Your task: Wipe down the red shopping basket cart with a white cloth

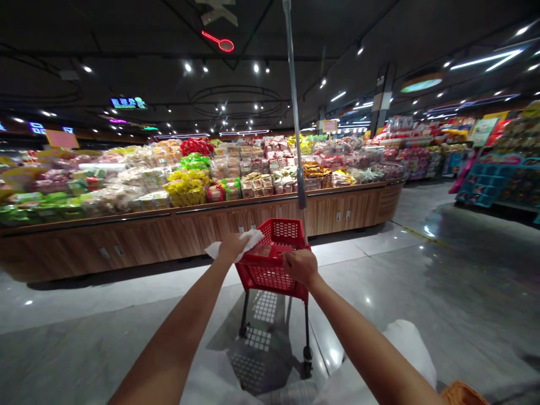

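A small red shopping cart (274, 275) with a perforated plastic basket stands on the floor in front of me. My left hand (233, 247) is closed over a crumpled white cloth (253, 238) at the cart's near left corner; its fingertips are partly hidden. My right hand (301, 266) is a fist wrapped around the near right end of the cart's rim. Beside that hand a tall grey pole (295, 107) rises toward the ceiling; where its lower end meets the cart is partly hidden. Something red lies inside the basket, too small to name.
Beyond the cart runs a long wood-panelled display counter (346, 209) piled with packaged snacks, among them yellow packets (188, 187). Blue racks (485, 183) stand at the right. Glossy grey floor (400, 281) spreads to the right. An orange-brown woven object (462, 394) shows at the bottom right.
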`<action>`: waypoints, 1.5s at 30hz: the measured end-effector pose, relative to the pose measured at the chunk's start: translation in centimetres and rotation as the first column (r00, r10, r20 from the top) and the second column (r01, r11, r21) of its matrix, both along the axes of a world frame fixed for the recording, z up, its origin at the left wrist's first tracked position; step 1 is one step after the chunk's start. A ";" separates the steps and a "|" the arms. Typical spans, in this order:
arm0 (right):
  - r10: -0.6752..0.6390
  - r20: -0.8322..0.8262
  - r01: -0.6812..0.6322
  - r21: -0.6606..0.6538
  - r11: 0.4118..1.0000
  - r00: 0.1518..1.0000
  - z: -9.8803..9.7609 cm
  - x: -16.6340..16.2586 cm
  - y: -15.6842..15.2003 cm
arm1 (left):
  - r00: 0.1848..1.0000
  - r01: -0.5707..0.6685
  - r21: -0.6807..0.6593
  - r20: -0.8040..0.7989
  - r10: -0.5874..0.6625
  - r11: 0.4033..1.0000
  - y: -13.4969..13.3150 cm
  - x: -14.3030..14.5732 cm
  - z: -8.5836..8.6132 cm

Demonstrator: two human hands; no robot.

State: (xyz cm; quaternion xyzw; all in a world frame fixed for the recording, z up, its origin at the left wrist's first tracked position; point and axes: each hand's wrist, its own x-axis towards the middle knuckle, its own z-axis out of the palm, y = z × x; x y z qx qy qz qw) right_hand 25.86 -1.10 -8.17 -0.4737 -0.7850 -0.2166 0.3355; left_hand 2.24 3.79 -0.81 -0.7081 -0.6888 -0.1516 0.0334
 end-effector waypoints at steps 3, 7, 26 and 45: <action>-0.003 -0.009 0.003 -0.029 1.000 1.000 0.1 0.5 -0.3 | 1.000 -0.019 0.118 -0.004 0.020 0.993 -1.0 -3.6 -1.4; 0.009 -0.009 -0.009 -0.083 0.996 1.000 0.2 1.7 0.5 | 1.000 -0.020 0.332 0.009 0.018 0.943 -3.2 -4.5 -3.5; 0.015 -0.378 -0.108 -0.226 0.968 0.926 -0.5 0.9 5.7 | 0.957 0.278 0.333 -0.016 -0.289 0.901 -5.2 -2.8 -5.6; 0.038 -0.392 -0.094 -0.123 0.988 0.919 -1.0 1.0 4.8 | 0.992 0.123 0.237 -0.059 -0.112 0.964 -4.3 1.0 -0.9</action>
